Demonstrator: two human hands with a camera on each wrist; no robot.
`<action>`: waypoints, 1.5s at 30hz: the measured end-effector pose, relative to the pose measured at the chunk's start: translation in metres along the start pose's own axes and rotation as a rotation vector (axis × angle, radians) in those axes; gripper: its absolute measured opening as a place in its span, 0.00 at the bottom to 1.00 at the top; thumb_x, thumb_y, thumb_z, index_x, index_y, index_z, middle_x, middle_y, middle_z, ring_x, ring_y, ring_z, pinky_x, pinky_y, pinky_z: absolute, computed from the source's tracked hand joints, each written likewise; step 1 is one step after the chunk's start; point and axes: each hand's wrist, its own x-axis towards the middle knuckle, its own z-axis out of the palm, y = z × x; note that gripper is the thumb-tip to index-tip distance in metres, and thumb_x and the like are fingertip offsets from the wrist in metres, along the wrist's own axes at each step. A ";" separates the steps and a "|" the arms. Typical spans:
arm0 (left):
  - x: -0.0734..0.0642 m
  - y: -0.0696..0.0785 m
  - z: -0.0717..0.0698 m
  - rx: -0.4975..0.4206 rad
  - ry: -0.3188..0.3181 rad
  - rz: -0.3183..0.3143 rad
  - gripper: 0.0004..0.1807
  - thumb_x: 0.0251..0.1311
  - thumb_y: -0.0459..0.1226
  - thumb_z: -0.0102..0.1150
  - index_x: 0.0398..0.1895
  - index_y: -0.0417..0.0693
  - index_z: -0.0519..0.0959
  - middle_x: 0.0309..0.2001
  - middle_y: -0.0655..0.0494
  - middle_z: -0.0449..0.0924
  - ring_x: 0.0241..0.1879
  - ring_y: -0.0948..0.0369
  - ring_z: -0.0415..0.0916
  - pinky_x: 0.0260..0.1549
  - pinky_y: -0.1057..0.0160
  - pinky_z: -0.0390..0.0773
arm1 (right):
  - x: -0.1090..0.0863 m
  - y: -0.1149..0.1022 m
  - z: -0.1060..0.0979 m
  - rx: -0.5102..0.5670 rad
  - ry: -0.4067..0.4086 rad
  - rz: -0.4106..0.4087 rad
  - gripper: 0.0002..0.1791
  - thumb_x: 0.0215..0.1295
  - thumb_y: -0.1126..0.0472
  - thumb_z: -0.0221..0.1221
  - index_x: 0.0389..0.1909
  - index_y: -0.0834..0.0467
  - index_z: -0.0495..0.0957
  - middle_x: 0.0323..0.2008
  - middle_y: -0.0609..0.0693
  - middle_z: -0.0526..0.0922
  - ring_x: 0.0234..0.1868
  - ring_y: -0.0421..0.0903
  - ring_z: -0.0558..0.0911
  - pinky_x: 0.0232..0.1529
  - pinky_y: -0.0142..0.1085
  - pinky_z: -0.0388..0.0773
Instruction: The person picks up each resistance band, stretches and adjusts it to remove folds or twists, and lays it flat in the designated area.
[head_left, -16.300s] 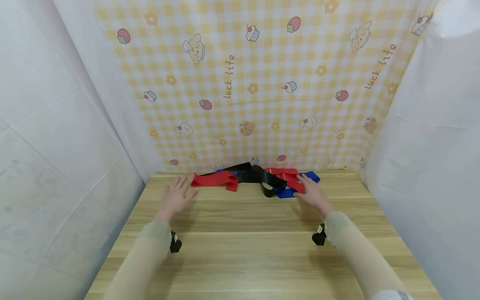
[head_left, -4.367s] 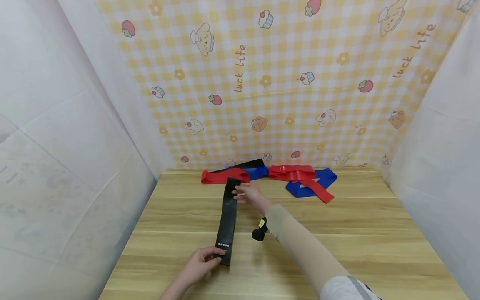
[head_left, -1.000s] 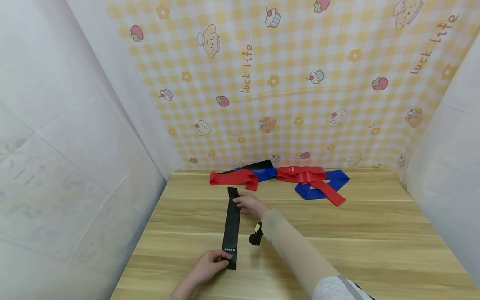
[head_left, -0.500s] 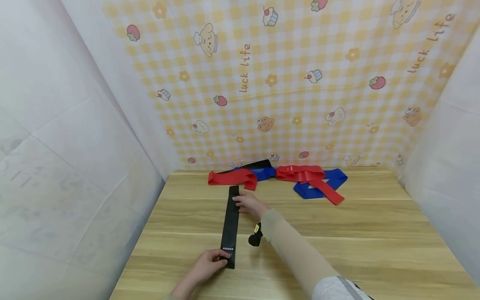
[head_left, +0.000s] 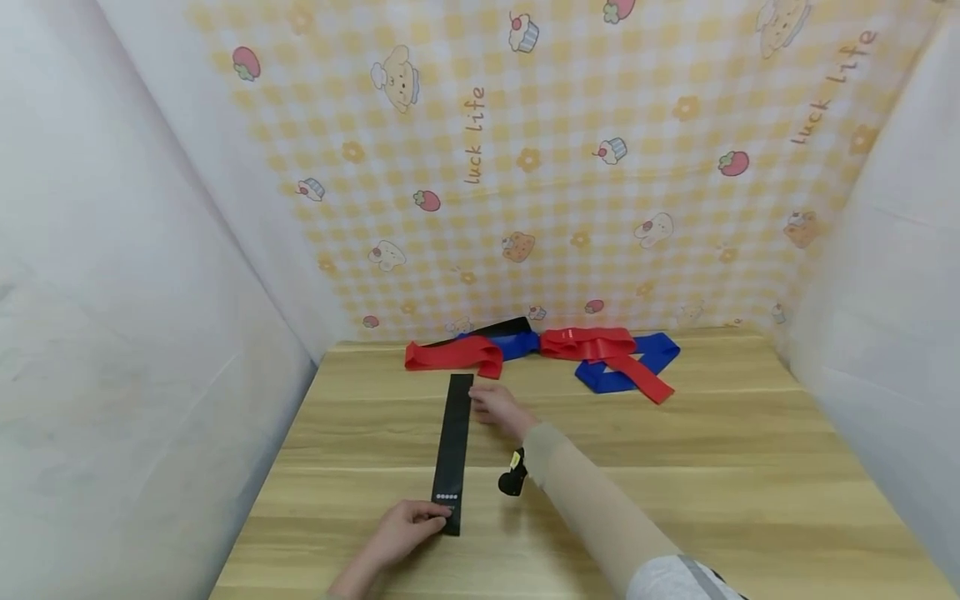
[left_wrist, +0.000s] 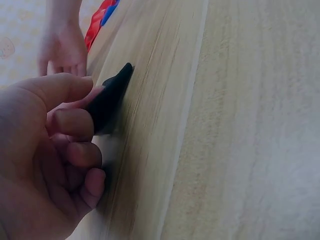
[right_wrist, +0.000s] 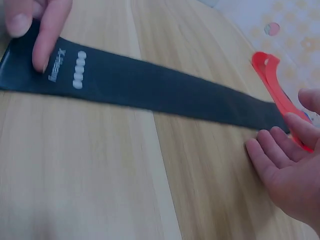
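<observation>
A black resistance loop band (head_left: 453, 442) lies flattened lengthwise on the table, with several white dots and "X-Heavy" print near its near end. My left hand (head_left: 405, 527) pinches that near end; in the right wrist view its index finger lies on the band beside the print. At the band's far end, my right hand (head_left: 501, 408) has its fingertips right at the right edge. The right wrist view shows the right hand (right_wrist: 295, 165) with loosely bent fingers beside the band and the thumb raised apart. In the left wrist view, the left fingers (left_wrist: 72, 120) curl at the band's end.
At the back of the wooden table (head_left: 637, 500) lie a left red band (head_left: 450, 354), a blue band (head_left: 517, 344), another black band (head_left: 510, 327), a right red band (head_left: 588, 343) and a right blue band (head_left: 600, 379). A patterned cloth (head_left: 480, 167) hangs behind; white sheets flank the sides.
The black band came out from the back pile and was laid lengthwise earlier. In the last second its far end has flattened and straightened, and the right fingertips have shifted to its edge.
</observation>
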 end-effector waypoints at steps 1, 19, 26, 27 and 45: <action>0.000 0.000 -0.002 0.010 0.002 0.001 0.11 0.63 0.39 0.61 0.43 0.43 0.86 0.28 0.58 0.79 0.21 0.69 0.64 0.21 0.70 0.65 | -0.001 -0.001 -0.003 -0.004 0.009 -0.004 0.24 0.74 0.60 0.50 0.65 0.68 0.66 0.65 0.64 0.68 0.62 0.58 0.71 0.57 0.47 0.73; 0.043 0.016 -0.018 0.098 0.046 0.046 0.09 0.65 0.40 0.60 0.36 0.45 0.85 0.22 0.59 0.76 0.18 0.67 0.65 0.17 0.68 0.67 | -0.028 0.003 -0.062 -0.009 0.028 -0.060 0.23 0.74 0.60 0.51 0.63 0.68 0.69 0.57 0.63 0.75 0.52 0.53 0.77 0.52 0.44 0.77; 0.093 0.042 -0.019 0.107 0.174 0.069 0.07 0.64 0.36 0.60 0.39 0.43 0.84 0.27 0.59 0.78 0.25 0.61 0.69 0.23 0.65 0.71 | -0.032 0.011 -0.075 0.011 0.139 -0.072 0.19 0.70 0.61 0.56 0.57 0.67 0.75 0.48 0.61 0.81 0.42 0.48 0.80 0.45 0.40 0.79; 0.100 0.044 -0.019 0.108 0.187 0.074 0.07 0.64 0.35 0.60 0.39 0.42 0.84 0.27 0.59 0.78 0.25 0.61 0.69 0.23 0.65 0.70 | -0.032 0.012 -0.075 0.023 0.153 -0.075 0.18 0.69 0.61 0.57 0.55 0.68 0.76 0.46 0.61 0.81 0.40 0.48 0.80 0.43 0.39 0.80; 0.171 0.053 -0.016 0.673 0.251 0.210 0.11 0.62 0.36 0.61 0.44 0.40 0.84 0.46 0.47 0.79 0.47 0.48 0.74 0.48 0.49 0.75 | -0.037 0.010 -0.069 0.065 0.239 -0.081 0.16 0.70 0.63 0.55 0.53 0.69 0.78 0.39 0.61 0.83 0.31 0.44 0.81 0.35 0.37 0.82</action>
